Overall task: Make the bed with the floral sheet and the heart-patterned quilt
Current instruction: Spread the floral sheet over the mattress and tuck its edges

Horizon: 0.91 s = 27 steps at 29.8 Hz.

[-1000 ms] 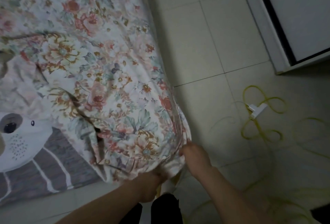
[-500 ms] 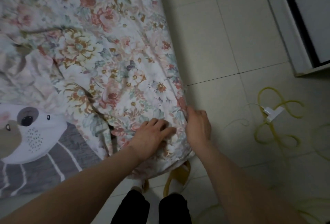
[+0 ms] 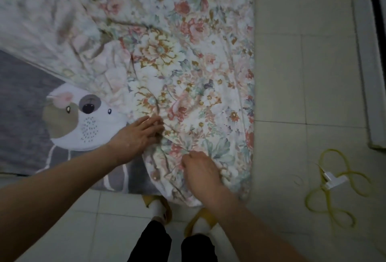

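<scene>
I see the floral sheet spread on the right, its near-left edge rucked up, leaving the grey dog-print cover bare on the left. The heart-patterned quilt is not in view. My left hand lies flat on the sheet's edge, fingers straight and together. My right hand is curled on a fold near the corner. I judge it best to pin with 1 hand and draw the slack leftward with the other, low and even.
</scene>
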Motion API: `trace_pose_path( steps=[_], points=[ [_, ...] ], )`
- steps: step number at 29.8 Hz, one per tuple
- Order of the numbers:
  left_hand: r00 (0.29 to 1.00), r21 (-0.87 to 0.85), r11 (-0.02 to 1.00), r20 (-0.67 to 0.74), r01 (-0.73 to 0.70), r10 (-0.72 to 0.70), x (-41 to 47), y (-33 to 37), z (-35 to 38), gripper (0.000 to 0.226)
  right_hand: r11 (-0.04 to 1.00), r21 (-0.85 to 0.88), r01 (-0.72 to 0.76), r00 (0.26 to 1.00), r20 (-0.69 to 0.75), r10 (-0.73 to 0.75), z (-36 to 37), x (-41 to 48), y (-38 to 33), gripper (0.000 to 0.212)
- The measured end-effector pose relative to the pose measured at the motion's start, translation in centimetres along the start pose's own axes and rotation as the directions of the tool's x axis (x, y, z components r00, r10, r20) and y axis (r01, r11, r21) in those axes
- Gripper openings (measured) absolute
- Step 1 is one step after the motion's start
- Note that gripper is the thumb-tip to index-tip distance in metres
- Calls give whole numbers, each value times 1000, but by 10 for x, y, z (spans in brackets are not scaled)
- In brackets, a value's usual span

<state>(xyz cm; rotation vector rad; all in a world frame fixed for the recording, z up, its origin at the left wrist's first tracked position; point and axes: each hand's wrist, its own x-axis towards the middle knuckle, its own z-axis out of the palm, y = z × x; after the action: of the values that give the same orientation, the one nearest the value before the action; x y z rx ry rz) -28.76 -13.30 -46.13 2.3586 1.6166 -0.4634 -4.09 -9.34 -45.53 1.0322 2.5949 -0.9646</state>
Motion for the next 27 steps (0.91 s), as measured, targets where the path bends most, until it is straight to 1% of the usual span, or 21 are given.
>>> trace_pose_path(
  steps=[1,2,3,4,6,7,8,9,10,11,13,14,15,16,18,20,21,23,24,25,27],
  points=[
    [999,-22,1000,50,-21,22,-4,-2,-1,42,1000,10,-8,997,79,8,7,9,-17,30],
    [996,-61,997,78,-48,53,0,3,-4,37,998,27,-49,986,161,44,13,14,-25,40],
    [992,-99,993,107,-58,69,-7,4,-4,34,997,41,-68,975,215,57,21,22,-40,47],
    [986,-103,993,150,-55,70,-17,9,-8,31,996,57,-71,973,225,57,31,31,-55,44],
    [957,-73,995,274,-75,92,-34,19,-8,20,997,58,-47,960,278,29,45,35,-74,25],
    [911,-95,994,405,-45,80,-55,18,0,20,999,47,4,938,345,-20,55,37,-93,21],
    [857,-112,994,512,-9,66,-61,24,5,29,998,59,33,915,400,-54,60,33,-96,20],
    [814,-152,988,577,25,68,-73,26,17,39,996,50,67,891,446,-82,66,31,-106,21],
    [770,-186,980,635,67,68,-86,24,27,47,996,34,85,863,497,-90,73,34,-113,23],
    [733,-198,977,676,86,72,-94,20,36,52,997,-8,82,837,544,-64,77,38,-116,25],
    [666,-276,959,727,62,165,-96,18,48,57,996,-74,44,782,623,12,83,43,-106,31],
    [698,-296,953,697,69,166,-96,16,50,58,997,-73,31,771,637,23,85,45,-103,36],
    [730,-337,927,674,166,114,-107,16,55,54,998,-63,29,755,655,19,84,51,-110,41],
    [758,-351,916,647,195,87,-116,15,53,48,999,-51,4,746,666,31,83,54,-120,46],
    [786,-365,897,617,247,35,-124,19,53,38,999,-23,-48,777,628,52,74,55,-131,51],
    [845,-349,881,526,320,-99,-141,14,57,38,998,-13,-59,837,545,56,62,66,-150,54],
    [889,-343,876,421,340,-180,-147,13,62,43,998,-2,-61,868,493,54,53,71,-156,56],
    [930,-432,826,217,363,-295,-156,8,71,47,998,36,-51,915,403,32,36,82,-171,58],
    [920,-423,819,124,388,-372,-164,4,63,50,997,51,-53,926,375,30,26,84,-183,59],
    [913,-389,834,45,391,-406,-162,-1,57,52,998,49,-45,940,341,25,19,90,-185,62],
    [870,-399,803,-24,443,-492,-189,-5,31,52,999,-49,-9,940,342,25,3,90,-218,68]
  ],
)
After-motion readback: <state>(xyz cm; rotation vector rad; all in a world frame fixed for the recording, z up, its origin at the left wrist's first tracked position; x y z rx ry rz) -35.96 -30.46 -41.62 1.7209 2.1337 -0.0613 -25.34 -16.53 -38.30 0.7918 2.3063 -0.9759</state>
